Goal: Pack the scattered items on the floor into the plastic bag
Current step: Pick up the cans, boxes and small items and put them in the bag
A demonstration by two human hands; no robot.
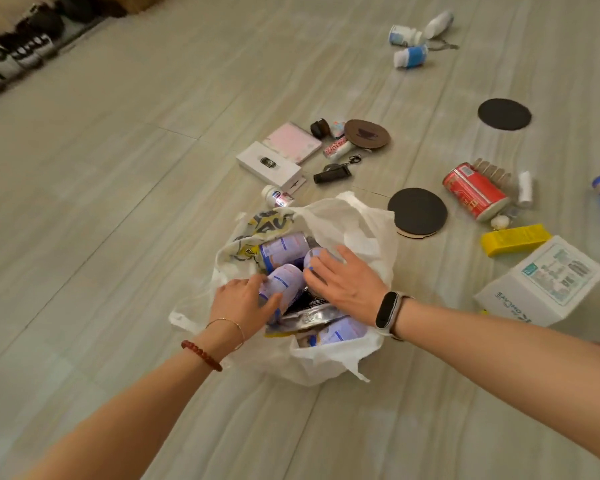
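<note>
Both hands are working inside the white bag (pixel 368 233), which is sitting open on the floor (pixel 118 202), roughly mid-floor, w/ its rim folded outward.

Left hand (pixel 241 303) is gripping a pale blue can (pixel 281 284) lying on its side in the bag, fingers and thumb curling round it. Right hand (pixel 343 280) is lying flat-ish over a 2nd can (pixel 314 258), fingers spread and pressing on it, not clenching. A 3rd can (pixel 284 247) is lying just behind these, a 4th can (pixel 343 330) near the bag's front rim, w/ a silver foil pouch (pixel 309 315) between. A yellow-black printed cloth (pixel 264 225) is sitting at the bag's back-left rim.

Still outside the bag, toward the far side of the floor: a small white bottle (pixel 274 195) touching the bag's back edge, a white box (pixel 269 164), a pink pad (pixel 291 142), a brown coaster (pixel 368 133), a black keyring item (pixel 331 174). Right of the bag: a black disc (pixel 418 211) just beside it, a red can (pixel 475 192), a yellow box (pixel 515 239), a big white box (pixel 541 282). Another black disc (pixel 504 114) is lying further back, and three white-blue bottles (pixel 411 56) are clustering near the far right edge. Shoes (pixel 18 53) are lining the far left corner.
</note>
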